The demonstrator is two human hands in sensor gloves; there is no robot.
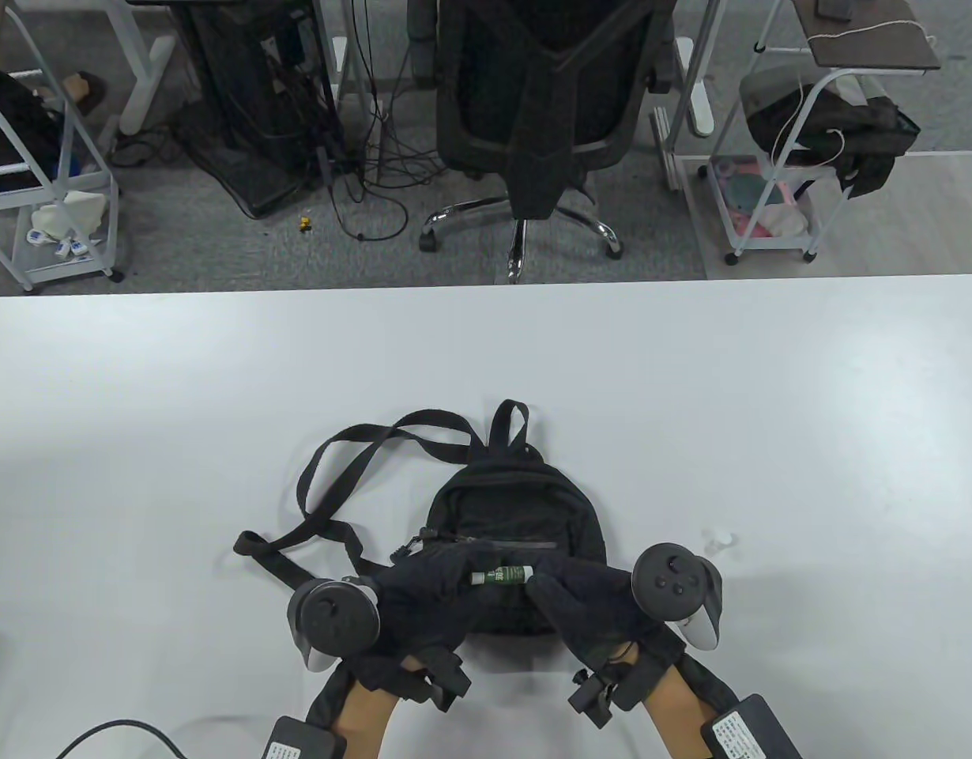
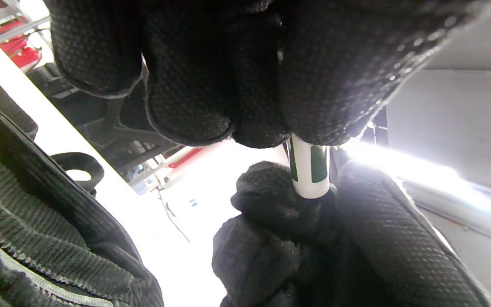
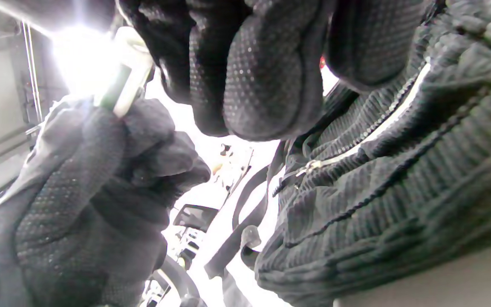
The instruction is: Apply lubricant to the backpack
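A small black backpack (image 1: pixel 514 506) lies flat on the white table (image 1: pixel 691 395), zip pocket up, straps spread to the left. Both hands hold a small white and green lubricant stick (image 1: pixel 502 575) level above the backpack's lower front. My left hand (image 1: pixel 454 575) grips its left end and my right hand (image 1: pixel 543 583) grips its right end. In the left wrist view the stick (image 2: pixel 309 170) runs from my left fingers (image 2: pixel 211 85) down into the right glove (image 2: pixel 313 238). In the right wrist view the stick (image 3: pixel 124 76) sits between the gloves, beside the backpack's zip (image 3: pixel 356 149).
A small white object (image 1: pixel 721 541) lies on the table right of the backpack. The backpack's straps (image 1: pixel 336 482) loop out to the left. A cable (image 1: pixel 122 731) crosses the table's near left corner. An office chair (image 1: pixel 533 118) and carts stand beyond the far edge.
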